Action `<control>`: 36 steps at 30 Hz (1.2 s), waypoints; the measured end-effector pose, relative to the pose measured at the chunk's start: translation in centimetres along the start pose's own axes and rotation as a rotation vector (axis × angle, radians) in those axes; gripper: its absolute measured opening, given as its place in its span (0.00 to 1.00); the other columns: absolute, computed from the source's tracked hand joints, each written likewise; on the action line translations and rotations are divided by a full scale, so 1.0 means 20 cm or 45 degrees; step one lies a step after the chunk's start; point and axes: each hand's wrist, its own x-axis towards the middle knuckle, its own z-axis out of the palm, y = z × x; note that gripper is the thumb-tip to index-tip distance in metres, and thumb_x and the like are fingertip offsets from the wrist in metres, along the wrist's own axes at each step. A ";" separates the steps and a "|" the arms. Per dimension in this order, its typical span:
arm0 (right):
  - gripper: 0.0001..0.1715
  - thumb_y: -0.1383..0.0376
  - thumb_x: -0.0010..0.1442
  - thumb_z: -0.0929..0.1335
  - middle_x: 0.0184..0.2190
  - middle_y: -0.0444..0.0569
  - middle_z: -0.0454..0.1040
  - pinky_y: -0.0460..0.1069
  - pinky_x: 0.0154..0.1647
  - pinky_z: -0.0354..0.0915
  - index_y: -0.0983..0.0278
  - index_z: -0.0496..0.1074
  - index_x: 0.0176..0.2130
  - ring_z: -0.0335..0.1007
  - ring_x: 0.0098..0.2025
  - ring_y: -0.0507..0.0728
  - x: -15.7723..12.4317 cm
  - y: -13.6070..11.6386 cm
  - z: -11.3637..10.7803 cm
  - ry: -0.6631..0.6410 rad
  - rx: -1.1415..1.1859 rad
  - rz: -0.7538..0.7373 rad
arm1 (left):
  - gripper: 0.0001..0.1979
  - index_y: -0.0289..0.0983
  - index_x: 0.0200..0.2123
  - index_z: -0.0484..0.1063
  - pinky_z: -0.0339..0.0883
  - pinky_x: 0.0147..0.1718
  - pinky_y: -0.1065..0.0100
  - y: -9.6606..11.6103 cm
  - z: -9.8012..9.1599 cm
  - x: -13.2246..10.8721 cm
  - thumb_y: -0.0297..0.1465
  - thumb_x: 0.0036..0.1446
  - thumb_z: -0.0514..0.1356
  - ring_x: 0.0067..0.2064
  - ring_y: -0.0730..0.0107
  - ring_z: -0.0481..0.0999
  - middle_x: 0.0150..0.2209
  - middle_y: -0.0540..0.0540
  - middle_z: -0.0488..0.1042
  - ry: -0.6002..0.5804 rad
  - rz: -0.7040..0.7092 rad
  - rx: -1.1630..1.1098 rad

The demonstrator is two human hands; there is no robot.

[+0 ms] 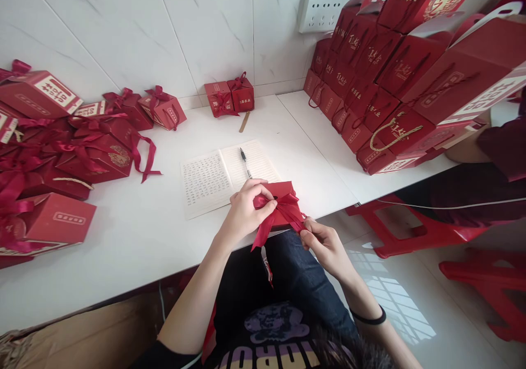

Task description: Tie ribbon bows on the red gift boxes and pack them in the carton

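Observation:
A red gift box [282, 187] rests at the table's front edge, with a red ribbon [283, 213] tied in a bow on top. My left hand [251, 207] pinches the ribbon near the knot between thumb and fingers. One ribbon tail is gripped by my right hand [322, 243] at the box's lower right corner. The other tail hangs down over the table edge. Behind the box lies an open notebook [205, 180] with handwriting on its left page, and a pen [245, 161] sits on the right page. The box's underside is hidden.
Finished-looking red boxes with bows [94, 150] crowd the table's left side. Two bowed boxes [230, 96] stand by the wall near a thin brown strip [244, 121]. Stacked red boxes [370, 84] rise on the right. Beyond them sits another person [499, 150] near a red stool [394, 226].

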 end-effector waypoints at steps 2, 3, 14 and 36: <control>0.22 0.59 0.60 0.61 0.18 0.42 0.58 0.47 0.28 0.54 0.62 0.56 0.18 0.54 0.24 0.51 0.00 0.01 0.00 -0.008 0.009 -0.006 | 0.04 0.39 0.29 0.70 0.53 0.58 0.53 0.00 0.00 0.00 0.32 0.54 0.58 0.57 0.60 0.66 0.49 0.47 0.68 -0.011 -0.006 -0.012; 0.21 0.60 0.60 0.61 0.18 0.42 0.57 0.47 0.27 0.53 0.62 0.55 0.18 0.54 0.24 0.51 0.00 0.01 0.00 -0.010 0.022 -0.006 | 0.04 0.39 0.29 0.70 0.52 0.58 0.53 0.00 0.01 0.00 0.32 0.54 0.58 0.57 0.60 0.66 0.49 0.47 0.68 -0.017 -0.008 -0.018; 0.25 0.50 0.62 0.62 0.25 0.48 0.68 0.48 0.31 0.60 0.64 0.68 0.24 0.64 0.29 0.54 -0.09 0.03 0.06 -0.270 0.184 -0.074 | 0.03 0.39 0.28 0.69 0.55 0.57 0.55 -0.01 0.01 0.00 0.31 0.54 0.58 0.55 0.61 0.67 0.46 0.48 0.68 0.002 -0.005 -0.059; 0.23 0.54 0.65 0.60 0.21 0.44 0.70 0.45 0.25 0.57 0.64 0.68 0.25 0.60 0.22 0.50 -0.02 -0.11 0.36 -0.092 0.117 0.053 | 0.04 0.40 0.28 0.69 0.56 0.58 0.58 0.00 0.02 0.00 0.32 0.54 0.58 0.56 0.61 0.66 0.48 0.48 0.69 0.049 -0.007 -0.025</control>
